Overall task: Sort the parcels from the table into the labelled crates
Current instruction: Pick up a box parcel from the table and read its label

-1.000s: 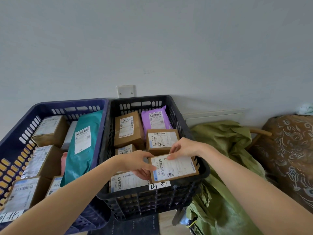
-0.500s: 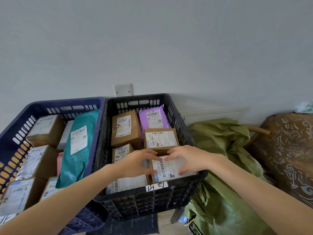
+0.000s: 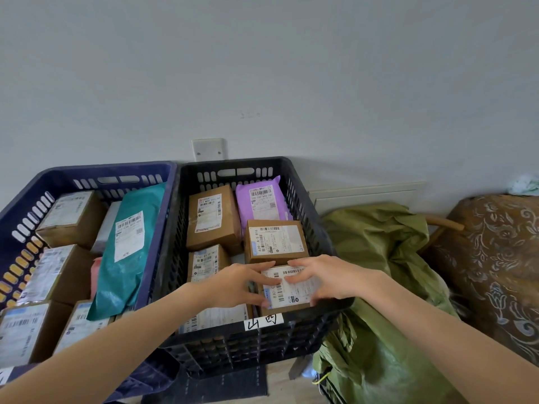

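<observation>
Parcel: the small cardboard parcel point(image 3: 287, 290), white label up, is low in the near right corner of the black crate point(image 3: 323, 312), behind its handwritten tag point(image 3: 264, 322).
Left hand: our left hand point(image 3: 233, 285) spans the parcel's left edge with thumb and forefinger, holding it.
Right hand: our right hand point(image 3: 329, 279) lays its fingers across the label with the thumb at the near edge, holding too.
Risk: we judge the slot tight. The parcel may wedge tilted against the brown box point(image 3: 275, 242) behind or ride up on the flat parcel point(image 3: 215, 317) beside it.
Cause: stiff square corners, little spare room.
Materials: matte rigid card, slick paper labels, perforated hard plastic walls, a soft glossy purple mailer point(image 3: 259, 199).
</observation>
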`<state>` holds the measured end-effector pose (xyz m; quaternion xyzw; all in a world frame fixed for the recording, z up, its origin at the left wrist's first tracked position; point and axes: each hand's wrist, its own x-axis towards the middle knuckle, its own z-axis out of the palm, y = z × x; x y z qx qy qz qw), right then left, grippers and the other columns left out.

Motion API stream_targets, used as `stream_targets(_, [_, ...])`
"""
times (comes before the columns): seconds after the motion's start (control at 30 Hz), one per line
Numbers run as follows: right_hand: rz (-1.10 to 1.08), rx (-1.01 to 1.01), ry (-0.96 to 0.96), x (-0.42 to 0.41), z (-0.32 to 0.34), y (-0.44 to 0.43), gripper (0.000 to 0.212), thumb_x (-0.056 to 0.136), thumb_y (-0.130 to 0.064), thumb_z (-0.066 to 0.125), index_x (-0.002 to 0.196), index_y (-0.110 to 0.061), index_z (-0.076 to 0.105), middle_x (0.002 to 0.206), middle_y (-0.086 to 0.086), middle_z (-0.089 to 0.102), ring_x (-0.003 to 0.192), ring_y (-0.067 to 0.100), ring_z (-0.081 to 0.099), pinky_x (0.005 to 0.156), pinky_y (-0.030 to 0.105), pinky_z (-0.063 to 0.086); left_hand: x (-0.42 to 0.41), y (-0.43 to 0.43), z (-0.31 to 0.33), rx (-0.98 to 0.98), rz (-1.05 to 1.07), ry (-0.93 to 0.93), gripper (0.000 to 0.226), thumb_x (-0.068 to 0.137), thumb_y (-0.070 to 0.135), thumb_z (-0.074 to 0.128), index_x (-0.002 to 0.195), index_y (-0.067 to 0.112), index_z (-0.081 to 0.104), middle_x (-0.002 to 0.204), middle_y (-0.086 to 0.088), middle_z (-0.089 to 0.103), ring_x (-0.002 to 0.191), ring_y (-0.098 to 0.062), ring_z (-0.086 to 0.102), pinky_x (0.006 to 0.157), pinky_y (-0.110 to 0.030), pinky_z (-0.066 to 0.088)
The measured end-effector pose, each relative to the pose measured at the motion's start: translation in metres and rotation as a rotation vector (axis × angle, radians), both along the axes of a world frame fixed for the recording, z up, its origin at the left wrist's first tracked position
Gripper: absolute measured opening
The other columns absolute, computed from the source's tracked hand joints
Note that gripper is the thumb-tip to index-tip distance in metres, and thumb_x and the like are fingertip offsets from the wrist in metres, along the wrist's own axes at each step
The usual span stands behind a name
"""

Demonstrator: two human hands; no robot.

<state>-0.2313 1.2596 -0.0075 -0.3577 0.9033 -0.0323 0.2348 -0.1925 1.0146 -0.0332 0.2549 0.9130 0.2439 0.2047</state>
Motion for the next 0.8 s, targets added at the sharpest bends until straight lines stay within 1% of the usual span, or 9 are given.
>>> stream_targets(0.17, [-0.01,0.018,-0.026,-0.006,0.002,-0.003,0.08,0.079,-0.021,0.076,0.145,-0.04,0.034,0.16,-0.009,0.016,0.147,0.024,0.012,0.118,0.045,0.018,-0.003,0.0,0.001,0.057,0.042,-0.06,0.056,0.084,0.046,0.066,0.137,0.04,0.048,0.158,0.014,0.017,0.144,-0.01,0.022,0.114,-0.03,0.027])
stream_targets(0.27, [-0.037,-0.013,-0.039,-0.003,0.003,-0.003,0.084,0.078,-0.021,0.077,0.147,-0.039,0.032,0.159,-0.011,0.017,0.147,0.022,0.014,0.119,0.043,0.018,0.0,0.0,0.0,0.117,0.094,-0.083,0.061,0.081,0.043,0.071,0.137,0.039,0.048,0.157,0.015,0.021,0.143,-0.006,0.021,0.115,-0.028,0.025])
stream_targets(0.4, [-0.101,-0.109,-0.068,0.004,0.006,0.001,0.088,0.077,-0.023,0.078,0.149,-0.036,0.029,0.158,-0.01,0.022,0.145,0.019,0.021,0.116,0.036,0.022,0.004,0.001,0.001,0.178,0.177,-0.097,0.073,0.078,0.039,0.076,0.142,0.04,0.041,0.153,0.02,0.027,0.14,-0.005,0.028,0.115,-0.029,0.029])
stream_targets(0.47, [-0.112,-0.156,-0.074,0.006,0.008,0.001,0.086,0.078,-0.022,0.077,0.148,-0.035,0.03,0.156,-0.008,0.028,0.143,0.017,0.024,0.114,0.033,0.025,0.006,0.002,0.003,0.148,0.179,-0.091,0.074,0.078,0.041,0.076,0.142,0.042,0.039,0.153,0.021,0.027,0.138,-0.005,0.03,0.114,-0.031,0.029])
stream_targets(0.53, [-0.112,-0.178,-0.07,0.008,0.011,-0.001,0.083,0.078,-0.022,0.077,0.148,-0.033,0.033,0.155,-0.008,0.031,0.143,0.015,0.025,0.113,0.032,0.025,0.009,0.002,0.005,0.129,0.19,-0.081,0.073,0.078,0.043,0.075,0.142,0.042,0.039,0.152,0.021,0.028,0.136,-0.005,0.033,0.112,-0.029,0.031])
stream_targets(0.63, [-0.126,-0.213,-0.079,0.008,0.013,-0.006,0.081,0.078,-0.022,0.078,0.147,-0.031,0.036,0.154,-0.01,0.033,0.142,0.012,0.026,0.115,0.032,0.023,0.014,0.004,0.011,0.126,0.225,-0.054,0.072,0.081,0.043,0.072,0.144,0.036,0.039,0.149,0.016,0.037,0.131,-0.005,0.04,0.108,-0.026,0.036])
stream_targets(0.7, [-0.122,-0.267,-0.109,0.007,0.015,-0.012,0.08,0.079,-0.02,0.078,0.147,-0.03,0.037,0.152,-0.01,0.035,0.141,0.011,0.029,0.116,0.034,0.027,0.019,0.004,0.015,0.134,0.295,-0.04,0.066,0.085,0.045,0.067,0.144,0.034,0.04,0.14,0.011,0.05,0.118,-0.005,0.051,0.1,-0.024,0.042])
stream_targets(0.77, [-0.096,-0.326,-0.117,0.007,0.017,-0.023,0.077,0.081,-0.021,0.076,0.147,-0.029,0.037,0.152,-0.009,0.036,0.141,0.009,0.031,0.116,0.036,0.029,0.025,-0.002,0.019,0.131,0.374,-0.021,0.059,0.088,0.047,0.062,0.142,0.033,0.043,0.117,0.005,0.063,0.099,-0.01,0.059,0.088,-0.027,0.05])
stream_targets(0.8, [-0.083,-0.345,-0.113,0.006,0.017,-0.029,0.074,0.083,-0.023,0.074,0.147,-0.03,0.038,0.152,-0.009,0.037,0.141,0.009,0.031,0.115,0.037,0.03,0.029,-0.006,0.021,0.113,0.399,0.008,0.055,0.09,0.046,0.059,0.141,0.033,0.044,0.108,0.004,0.064,0.093,-0.011,0.059,0.083,-0.025,0.049])
